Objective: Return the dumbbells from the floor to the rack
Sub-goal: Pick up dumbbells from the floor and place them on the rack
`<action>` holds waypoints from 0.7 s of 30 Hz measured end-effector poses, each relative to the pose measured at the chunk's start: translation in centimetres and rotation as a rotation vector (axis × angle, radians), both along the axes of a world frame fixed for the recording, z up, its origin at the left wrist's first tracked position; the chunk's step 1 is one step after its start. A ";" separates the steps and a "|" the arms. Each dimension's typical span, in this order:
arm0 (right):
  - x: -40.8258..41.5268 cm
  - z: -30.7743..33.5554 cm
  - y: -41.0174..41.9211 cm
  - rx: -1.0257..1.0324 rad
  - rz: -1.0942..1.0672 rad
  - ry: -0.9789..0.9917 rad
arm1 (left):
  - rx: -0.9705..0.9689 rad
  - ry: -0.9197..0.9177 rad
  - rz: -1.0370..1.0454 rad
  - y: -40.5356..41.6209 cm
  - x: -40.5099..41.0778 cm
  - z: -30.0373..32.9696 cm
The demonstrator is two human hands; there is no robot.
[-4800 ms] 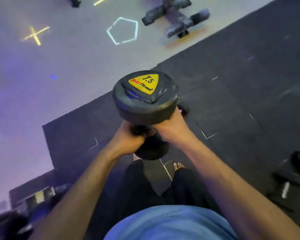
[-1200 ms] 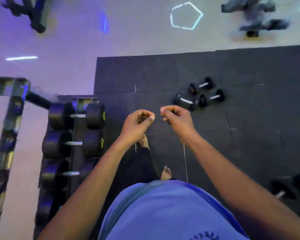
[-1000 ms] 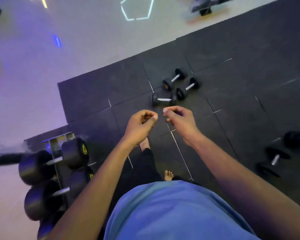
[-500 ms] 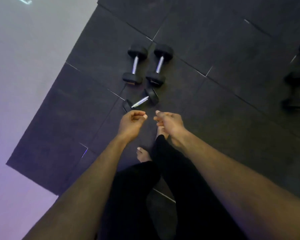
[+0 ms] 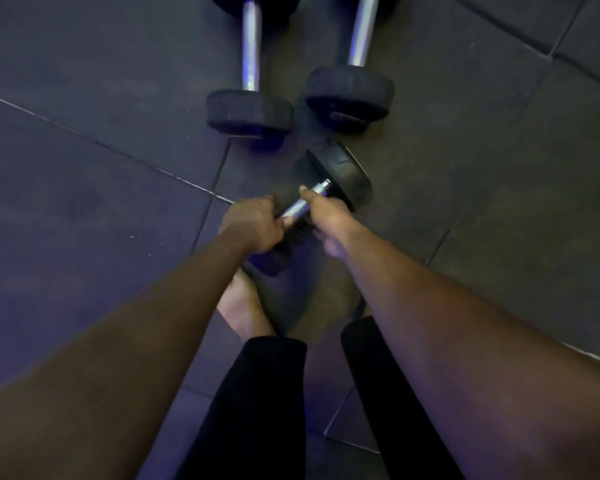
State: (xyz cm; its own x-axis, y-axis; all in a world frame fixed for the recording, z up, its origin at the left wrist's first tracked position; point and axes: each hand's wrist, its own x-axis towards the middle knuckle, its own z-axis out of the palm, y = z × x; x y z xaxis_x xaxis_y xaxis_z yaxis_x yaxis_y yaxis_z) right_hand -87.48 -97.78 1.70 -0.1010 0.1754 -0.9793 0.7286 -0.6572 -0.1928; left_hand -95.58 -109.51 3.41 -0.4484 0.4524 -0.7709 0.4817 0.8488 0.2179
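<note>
The left hand (image 5: 253, 225) sits at the centre of the frame, its fingers curled round the lower end of the steel handle (image 5: 300, 206) of the nearest dumbbell (image 5: 312, 206). Just right of it, the right hand (image 5: 326, 216) is on the same handle nearer the upper weight; it looks wrapped round the bar, though blur hides the fingers. So each hand's grip appears narrow and holding the handle, not spread.

To do this step well, I judge both hands should settle fully round the bar before lifting, with thumbs locked under, so the load does not roll out of the fingers. The lift should come from the legs, since the bare foot (image 5: 239, 306) lies just below the lower weight and a slip would land there.

The dumbbell lies on the floor mat (image 5: 101, 202), slanting from lower left to upper right. Its lower weight (image 5: 267, 263) pokes out beneath the left hand, and its upper weight (image 5: 343, 174) stands clear beyond the right hand. Two other dumbbells, one at upper centre (image 5: 250, 109) and one to its right (image 5: 350, 95), lie side by side just above, close to the upper weight. The rack is out of view.
</note>
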 end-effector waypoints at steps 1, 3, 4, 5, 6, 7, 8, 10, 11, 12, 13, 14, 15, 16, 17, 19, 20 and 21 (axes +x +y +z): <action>-0.5 -1.3 -0.1 0.008 -0.047 0.010 | -0.022 0.009 -0.024 0.0 0.0 -1.0; -1.1 -2.2 -0.5 -0.063 -0.183 0.037 | -0.025 0.052 -0.036 -0.2 0.8 -1.8; -1.0 -2.3 -0.6 -0.082 -0.192 0.036 | -0.028 0.059 -0.026 -0.3 1.3 -1.7; -0.8 -2.2 -0.4 -0.096 -0.159 0.028 | -0.031 0.067 -0.013 -0.4 1.8 -1.6; -0.5 -2.2 -0.2 -0.102 -0.116 0.038 | -0.048 0.050 0.005 -0.5 2.3 -1.6; -0.2 -1.8 0.0 -0.109 -0.074 0.051 | -0.070 0.017 0.018 -0.5 2.8 -1.7; 0.2 -1.7 0.3 -0.098 -0.016 0.049 | -0.083 -0.030 0.031 -0.6 3.4 -1.8; 0.7 -1.3 0.6 -0.079 0.124 0.031 | -0.096 -0.144 0.108 -0.6 5.2 -1.7; 0.8 -1.1 0.7 -0.078 0.173 0.024 | -0.105 -0.212 0.173 -0.6 5.9 -1.6; 0.9 -1.1 0.8 -0.083 0.200 0.020 | -0.103 -0.274 0.257 -0.6 6.4 -1.5; 1.0 -1.1 0.9 -0.101 0.210 0.023 | -0.099 -0.314 0.344 -0.7 6.6 -1.5; 1.2 -1.3 1.0 -0.115 0.207 0.019 | -0.088 -0.346 0.430 -0.8 6.7 -1.8; 1.4 -1.5 1.2 -0.120 0.203 0.011 | -0.076 -0.385 0.514 -0.7 6.6 -1.9; 1.5 -1.4 1.3 -0.108 0.201 0.009 | -0.041 -0.452 0.621 -0.7 6.4 -2.2; 1.8 -1.7 1.3 -0.103 0.185 0.012 | 0.003 -0.512 0.724 -0.6 6.2 -2.5; 2.1 -2.2 1.2 -0.093 0.143 0.021 | 0.072 -0.625 0.808 -0.5 5.8 -3.1; 2.2 -2.3 1.1 -0.096 0.135 0.041 | 0.082 -0.676 0.782 -0.3 5.7 -3.4; 2.1 -2.2 1.1 -0.102 0.135 0.057 | 0.080 -0.717 0.739 -0.1 5.5 -3.5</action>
State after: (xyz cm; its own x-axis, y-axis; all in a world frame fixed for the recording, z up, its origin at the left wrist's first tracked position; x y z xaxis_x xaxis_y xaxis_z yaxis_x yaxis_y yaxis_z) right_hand -85.37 -96.66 -0.53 -0.1731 0.0562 -0.9833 0.8014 -0.5724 -0.1738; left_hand -90.05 -109.60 -0.13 -0.0823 0.3120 -0.9465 -0.4190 0.8509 0.3169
